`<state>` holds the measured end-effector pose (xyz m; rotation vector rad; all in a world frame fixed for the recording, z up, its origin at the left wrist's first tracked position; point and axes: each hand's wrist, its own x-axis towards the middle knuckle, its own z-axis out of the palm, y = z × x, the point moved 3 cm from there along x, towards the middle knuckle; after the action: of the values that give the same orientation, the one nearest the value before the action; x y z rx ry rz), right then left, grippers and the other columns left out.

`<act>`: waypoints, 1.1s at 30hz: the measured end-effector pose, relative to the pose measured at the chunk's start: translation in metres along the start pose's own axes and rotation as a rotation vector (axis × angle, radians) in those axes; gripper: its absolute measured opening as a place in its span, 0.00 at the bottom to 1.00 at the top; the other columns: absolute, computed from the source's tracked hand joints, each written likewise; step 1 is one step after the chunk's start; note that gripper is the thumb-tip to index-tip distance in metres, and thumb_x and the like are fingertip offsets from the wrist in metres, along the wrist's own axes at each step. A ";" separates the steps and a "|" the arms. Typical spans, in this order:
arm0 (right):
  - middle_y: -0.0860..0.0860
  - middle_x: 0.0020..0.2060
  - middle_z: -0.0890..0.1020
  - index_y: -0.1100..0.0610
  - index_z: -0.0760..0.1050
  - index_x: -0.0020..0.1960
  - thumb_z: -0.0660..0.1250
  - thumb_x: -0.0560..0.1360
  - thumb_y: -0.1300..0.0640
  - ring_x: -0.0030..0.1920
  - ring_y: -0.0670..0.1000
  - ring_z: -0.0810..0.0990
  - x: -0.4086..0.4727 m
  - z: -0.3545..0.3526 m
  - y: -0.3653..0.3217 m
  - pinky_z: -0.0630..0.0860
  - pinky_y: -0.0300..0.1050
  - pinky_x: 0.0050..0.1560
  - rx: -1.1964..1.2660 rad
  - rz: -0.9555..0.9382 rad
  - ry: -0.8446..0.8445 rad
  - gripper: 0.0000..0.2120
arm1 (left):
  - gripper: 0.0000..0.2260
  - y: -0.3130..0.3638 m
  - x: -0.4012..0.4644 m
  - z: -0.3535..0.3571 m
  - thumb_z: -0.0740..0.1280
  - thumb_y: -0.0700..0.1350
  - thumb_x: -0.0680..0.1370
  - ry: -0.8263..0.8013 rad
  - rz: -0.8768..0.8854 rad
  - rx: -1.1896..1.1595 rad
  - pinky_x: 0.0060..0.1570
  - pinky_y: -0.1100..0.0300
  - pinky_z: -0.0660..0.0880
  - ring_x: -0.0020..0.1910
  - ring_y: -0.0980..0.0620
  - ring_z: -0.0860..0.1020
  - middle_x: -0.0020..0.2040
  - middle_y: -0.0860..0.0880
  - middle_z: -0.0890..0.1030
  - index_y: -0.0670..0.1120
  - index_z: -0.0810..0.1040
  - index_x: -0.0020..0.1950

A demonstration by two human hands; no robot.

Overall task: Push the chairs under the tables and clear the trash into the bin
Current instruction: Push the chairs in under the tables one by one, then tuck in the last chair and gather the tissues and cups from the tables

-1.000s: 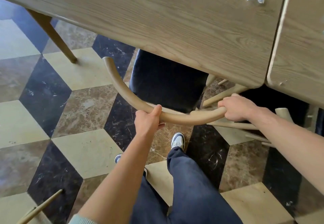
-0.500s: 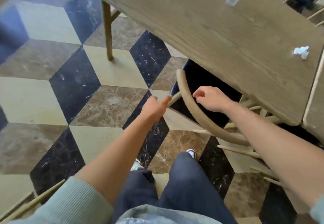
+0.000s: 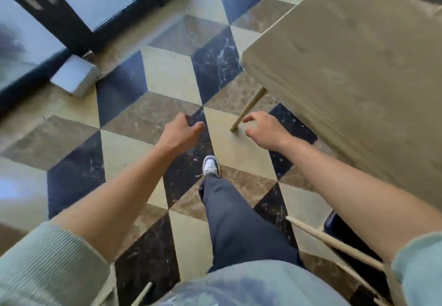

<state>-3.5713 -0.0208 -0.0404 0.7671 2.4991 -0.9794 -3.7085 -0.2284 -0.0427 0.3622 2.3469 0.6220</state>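
My left hand (image 3: 178, 133) hangs over the tiled floor with its fingers loosely apart and nothing in it. My right hand (image 3: 262, 129) is also empty, fingers spread, just left of the wooden table (image 3: 358, 71) and near its slanted leg (image 3: 248, 108). The chair I pushed shows only as a pale curved rail (image 3: 334, 246) and a dark seat corner (image 3: 334, 224) under the table edge at lower right, behind my right forearm. No trash or bin is in view.
A dark-framed glass door (image 3: 71, 18) runs along the upper left, with a small grey block (image 3: 75, 75) on the floor at its base. Open patterned floor (image 3: 167, 75) lies ahead. Another pale chair part (image 3: 141, 293) pokes in at the bottom edge.
Both hands have let go of the chair's curved back. The view has swung left, away from the table, toward the glass door, and one foot has stepped forward.
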 end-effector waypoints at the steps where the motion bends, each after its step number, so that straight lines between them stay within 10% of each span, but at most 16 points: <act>1: 0.56 0.65 0.79 0.57 0.78 0.65 0.66 0.77 0.57 0.67 0.57 0.75 0.036 -0.003 -0.014 0.68 0.49 0.67 0.043 -0.001 -0.002 0.17 | 0.25 0.001 0.027 -0.023 0.63 0.61 0.75 -0.028 -0.002 0.030 0.41 0.56 0.74 0.43 0.43 0.83 0.51 0.44 0.86 0.41 0.79 0.58; 6: 0.55 0.62 0.82 0.56 0.80 0.63 0.65 0.76 0.56 0.63 0.57 0.78 0.162 -0.041 -0.083 0.73 0.49 0.63 0.198 0.131 -0.087 0.17 | 0.23 0.039 0.142 -0.136 0.64 0.53 0.83 -0.066 -0.025 0.049 0.62 0.48 0.79 0.60 0.41 0.80 0.69 0.41 0.78 0.45 0.70 0.75; 11: 0.53 0.64 0.79 0.55 0.79 0.63 0.64 0.78 0.56 0.61 0.54 0.78 0.255 -0.111 -0.110 0.76 0.49 0.59 0.293 0.199 -0.065 0.15 | 0.23 0.115 0.254 -0.215 0.66 0.51 0.83 -0.092 0.042 -0.021 0.36 0.64 0.73 0.49 0.48 0.79 0.69 0.40 0.79 0.45 0.69 0.76; 20: 0.56 0.69 0.77 0.57 0.76 0.67 0.66 0.77 0.54 0.67 0.57 0.76 0.389 -0.309 -0.078 0.71 0.45 0.66 0.480 0.650 0.479 0.19 | 0.18 0.356 0.512 -0.305 0.69 0.43 0.81 -0.299 0.455 0.083 0.34 0.67 0.73 0.44 0.46 0.77 0.53 0.41 0.81 0.38 0.75 0.70; 29: 0.60 0.66 0.77 0.62 0.73 0.69 0.67 0.77 0.59 0.68 0.58 0.75 0.386 -0.405 0.033 0.71 0.48 0.68 0.824 1.076 0.987 0.22 | 0.16 0.686 0.612 -0.143 0.72 0.55 0.70 -0.691 0.879 0.370 0.55 0.43 0.79 0.51 0.39 0.81 0.54 0.44 0.85 0.62 0.81 0.58; 33: 0.60 0.64 0.79 0.62 0.74 0.68 0.68 0.78 0.59 0.66 0.59 0.77 0.407 -0.440 0.117 0.69 0.45 0.64 0.916 1.214 1.155 0.20 | 0.13 0.800 0.644 -0.068 0.77 0.40 0.74 -0.835 0.986 0.320 0.43 0.59 0.76 0.40 0.54 0.80 0.49 0.41 0.83 0.54 0.78 0.52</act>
<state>-3.8769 0.5059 0.0063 3.2414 1.2156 -1.2191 -4.1559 0.6913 0.0721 1.6158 1.3387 0.3757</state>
